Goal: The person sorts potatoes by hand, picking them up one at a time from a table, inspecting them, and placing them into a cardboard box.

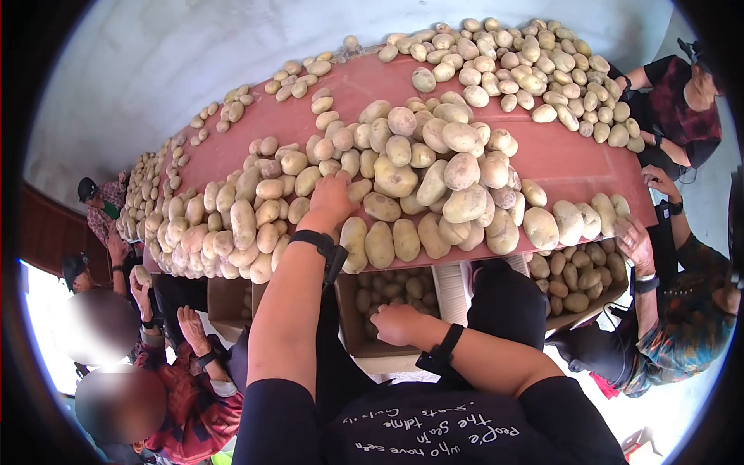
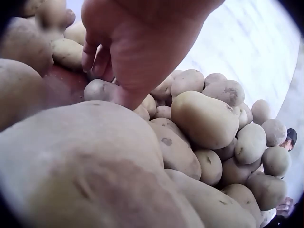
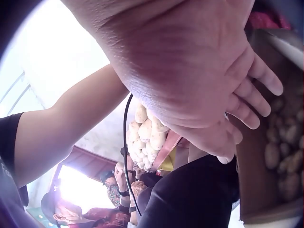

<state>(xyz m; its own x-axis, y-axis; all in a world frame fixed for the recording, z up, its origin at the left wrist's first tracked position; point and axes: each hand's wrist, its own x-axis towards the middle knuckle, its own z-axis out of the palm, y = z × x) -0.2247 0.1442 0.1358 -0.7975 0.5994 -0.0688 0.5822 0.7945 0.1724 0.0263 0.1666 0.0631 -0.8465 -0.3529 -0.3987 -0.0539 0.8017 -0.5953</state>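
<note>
tan, dusty skins all around my left hand [image 1: 332, 198]: it lies on the potato heap [image 1: 434, 174] on the red table [image 1: 570, 159], fingers bent down among the tubers. in the left wrist view the fingers [image 2: 95, 57] curl toward a small potato [image 2: 97, 89] and touch it, but i cannot tell whether they grip it or only rest there. a large pale potato [image 2: 204, 118] sits just beside the hand, and more are stacked below it.

my right hand [image 1: 395, 322] hangs below the table edge, over a cardboard box [image 1: 372, 353] with potatoes in it. in the right wrist view its fingers [image 3: 256, 95] are relaxed and nearly straight and hold nothing; the potatoes in the box [image 3: 280, 152] lie under them, apart from the hand. both wrists carry black straps.

outward: a second heap [image 1: 535, 70] covers the far end of the table, and a long bank of potatoes [image 1: 209, 225] runs along the left side. another box of potatoes [image 1: 577, 279] stands under the right edge. a neighbour's hand [image 1: 635, 244] rests on the table rim at right; other people stand at the left and at the far right corner.
</note>
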